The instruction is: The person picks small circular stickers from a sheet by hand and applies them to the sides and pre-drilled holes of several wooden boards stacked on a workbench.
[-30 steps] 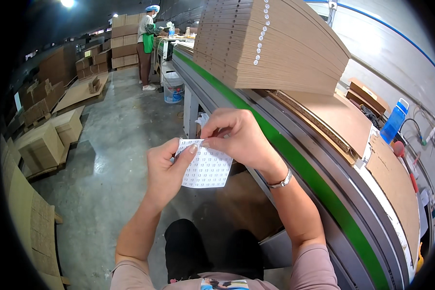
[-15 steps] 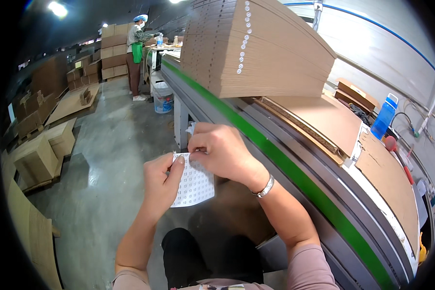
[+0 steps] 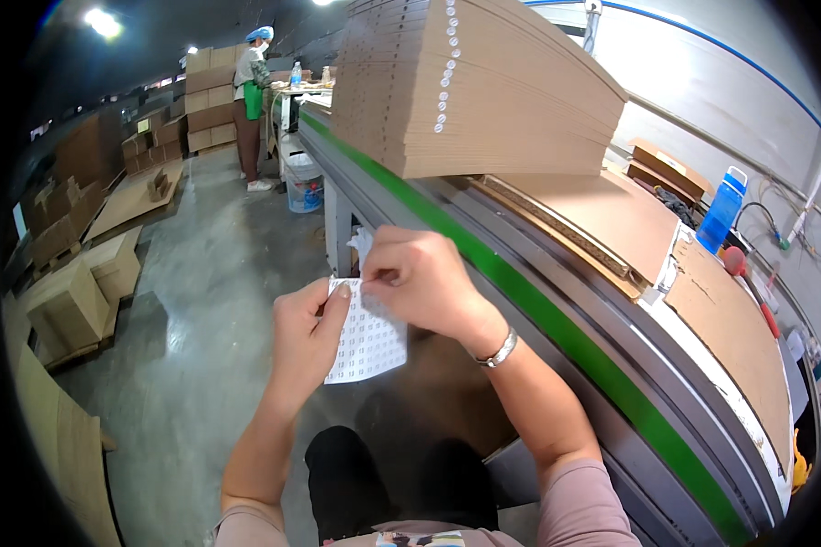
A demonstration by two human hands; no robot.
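A white sheet of small printed stickers (image 3: pixel 370 351) hangs in front of me, over the gap between floor and bench. My left hand (image 3: pixel 308 328) pinches it by its upper left corner, thumb on the printed face. Closed in a pinch, my right hand (image 3: pixel 420 281) meets the sheet's upper edge; whatever its fingertips hold is too small or hidden to make out. A metal bracelet (image 3: pixel 499 349) circles my right wrist. On the bench beyond, a tall stack of flat brown cardboard (image 3: pixel 511 100) carries a row of small round white stickers (image 3: pixel 448 68) down one corner.
The grey bench with a green strip (image 3: pixel 556 319) runs diagonally at my right. A blue bottle (image 3: pixel 722 211) and a red-handled tool (image 3: pixel 757 301) lie toward its far side. Cardboard boxes (image 3: pixel 73 296) stand left. A co-worker (image 3: pixel 251 105) stands far off, near a white bucket (image 3: pixel 303 182).
The whole view has shifted slightly, with the cardboard stack sitting a little higher and further left. My hands and the sheet have risen a little; my right fingertips have shifted slightly along its upper edge.
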